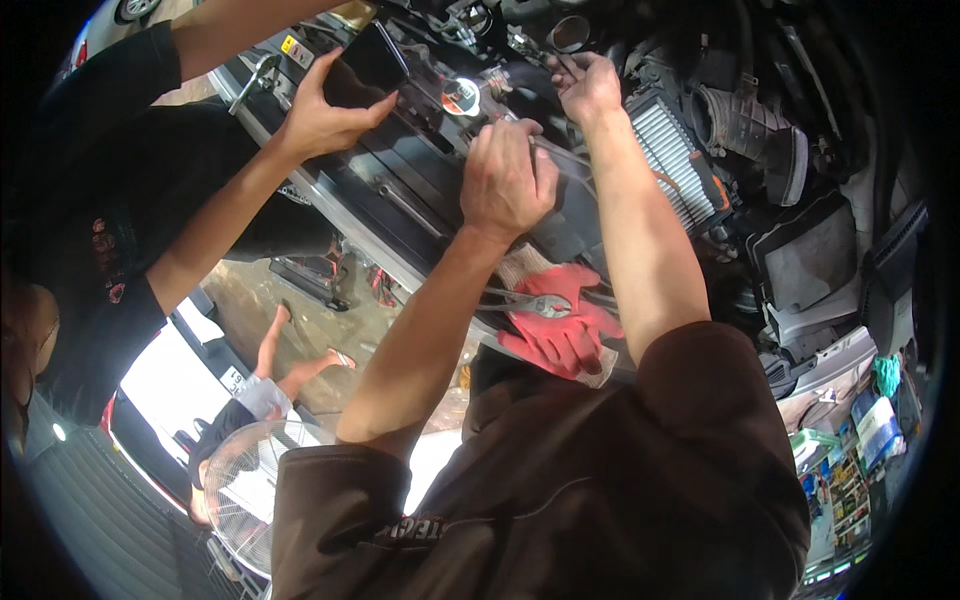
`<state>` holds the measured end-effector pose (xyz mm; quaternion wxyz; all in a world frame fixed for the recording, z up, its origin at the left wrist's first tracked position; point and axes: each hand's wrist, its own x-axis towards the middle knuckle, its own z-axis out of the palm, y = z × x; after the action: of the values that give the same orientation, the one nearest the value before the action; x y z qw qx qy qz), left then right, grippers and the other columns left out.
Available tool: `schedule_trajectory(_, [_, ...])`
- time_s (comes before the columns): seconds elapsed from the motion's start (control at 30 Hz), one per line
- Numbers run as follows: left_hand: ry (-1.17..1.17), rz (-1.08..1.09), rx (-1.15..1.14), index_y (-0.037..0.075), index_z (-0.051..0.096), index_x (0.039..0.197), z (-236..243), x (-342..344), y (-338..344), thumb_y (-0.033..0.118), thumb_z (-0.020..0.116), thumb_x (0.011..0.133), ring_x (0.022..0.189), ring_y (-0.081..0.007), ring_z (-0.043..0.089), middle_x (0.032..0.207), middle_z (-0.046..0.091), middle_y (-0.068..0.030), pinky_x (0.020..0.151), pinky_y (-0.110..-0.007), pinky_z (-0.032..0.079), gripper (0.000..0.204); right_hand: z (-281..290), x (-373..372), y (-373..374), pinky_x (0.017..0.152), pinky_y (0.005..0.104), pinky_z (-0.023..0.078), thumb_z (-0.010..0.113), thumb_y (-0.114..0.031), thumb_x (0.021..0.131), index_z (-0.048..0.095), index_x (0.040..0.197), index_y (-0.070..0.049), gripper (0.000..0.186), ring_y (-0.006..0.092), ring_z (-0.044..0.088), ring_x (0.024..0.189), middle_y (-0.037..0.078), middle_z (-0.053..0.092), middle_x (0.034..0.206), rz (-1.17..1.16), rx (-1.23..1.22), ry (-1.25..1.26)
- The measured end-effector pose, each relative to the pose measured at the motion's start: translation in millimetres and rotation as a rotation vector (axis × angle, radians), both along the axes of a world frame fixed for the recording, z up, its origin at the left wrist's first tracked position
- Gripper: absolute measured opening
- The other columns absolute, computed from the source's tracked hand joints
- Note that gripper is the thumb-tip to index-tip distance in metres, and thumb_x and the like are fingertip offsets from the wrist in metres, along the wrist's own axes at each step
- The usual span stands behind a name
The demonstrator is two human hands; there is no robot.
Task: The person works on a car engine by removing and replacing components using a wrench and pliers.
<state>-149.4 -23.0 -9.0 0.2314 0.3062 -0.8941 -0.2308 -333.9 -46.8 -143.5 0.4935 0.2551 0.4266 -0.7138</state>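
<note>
My left hand (507, 182) is closed over the front of the engine bay, just below the silver radiator cap (461, 97). Its curled fingers hide whatever they may hold. Further in, my right hand (590, 90) pinches a small part beside a round, dark opening (570, 34); its kind is too small to tell. Red-coated work gloves (566, 340) lie close to my body, with metal pliers (548, 306) on top of them. To the left, a co-worker's hand (325, 115) grips a dark, flat phone-like device (374, 68) near the cap.
A pleated white air filter (672, 160) and a ribbed intake hose (745, 125) lie right of my right forearm. A wrench-like tool (412, 208) rests on the front panel. Behind are a standing fan (255, 480), a white car (165, 385) and another person's legs (275, 360).
</note>
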Motion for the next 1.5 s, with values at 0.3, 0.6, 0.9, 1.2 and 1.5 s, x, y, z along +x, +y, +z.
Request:
schedule_trajectory(0.3, [-0.031, 0.018, 0.009, -0.002, 0.065, 0.108, 0.8, -7.3, 2.9, 0.005, 0.055, 0.091, 0.089, -0.0418, 0.058, 0.094, 0.059, -0.0211, 0.081, -0.051, 0.048, 0.020, -14.1, 4.6, -24.7, 0.048, 0.0346, 0.057, 0.068, 0.002, 0.090, 0.067, 0.096, 0.011, 0.011, 0.0284, 0.074, 0.062, 0.020, 0.073, 0.083, 0.206, 0.322, 0.443])
schedule_trajectory(0.6, [-0.061, 0.013, -0.010, -0.001, 0.065, 0.106, 1.7, -2.0, -1.0, 0.006, 0.059, 0.090, 0.087, -0.0389, 0.059, 0.094, 0.060, -0.0192, 0.080, -0.048, 0.048, 0.018, 12.2, 7.8, -32.8, 0.055, 0.0388, 0.062, 0.064, -0.003, 0.091, 0.072, 0.093, 0.011, 0.016, 0.0270, 0.074, 0.059, 0.022, 0.075, 0.079, 0.510, 0.626, 0.663])
schedule_trajectory(0.9, [0.082, 0.139, 0.329, -0.001, 0.065, 0.106, 31.3, -80.7, -8.4, 0.014, 0.050, 0.108, 0.087, -0.0466, 0.068, 0.093, 0.071, -0.0248, 0.078, -0.051, 0.051, 0.021, -55.9, -20.4, -14.6, 0.062, 0.0445, 0.066, 0.052, 0.006, 0.089, 0.061, 0.106, 0.019, 0.024, 0.0380, 0.077, 0.077, 0.025, 0.071, 0.098, 0.191, 0.173, 0.351])
schedule_trajectory(1.2, [-0.860, 0.353, 0.418, -0.004, 0.074, 0.117, -37.2, -119.1, -128.3, 0.022, 0.065, 0.092, 0.116, -0.0423, 0.070, 0.120, 0.072, -0.0285, 0.101, -0.047, 0.057, 0.036, -27.0, -8.0, -23.3, 0.116, 0.0493, 0.037, 0.060, -0.023, 0.090, 0.052, 0.142, 0.014, 0.064, 0.0413, 0.044, 0.146, 0.033, 0.050, 0.152, 0.507, 0.278, 0.207])
schedule_trajectory(1.5, [-1.082, 0.337, 0.632, -0.006, 0.077, 0.109, -73.7, -172.4, -136.9, 0.020, 0.067, 0.089, 0.092, -0.0341, 0.078, 0.105, 0.078, -0.0226, 0.079, -0.042, 0.061, 0.034, -42.4, -16.8, -14.6, 0.094, 0.0426, 0.051, 0.054, -0.019, 0.093, 0.066, 0.120, 0.014, 0.044, 0.0334, 0.068, 0.116, 0.030, 0.070, 0.120, 0.353, 0.276, 0.380])
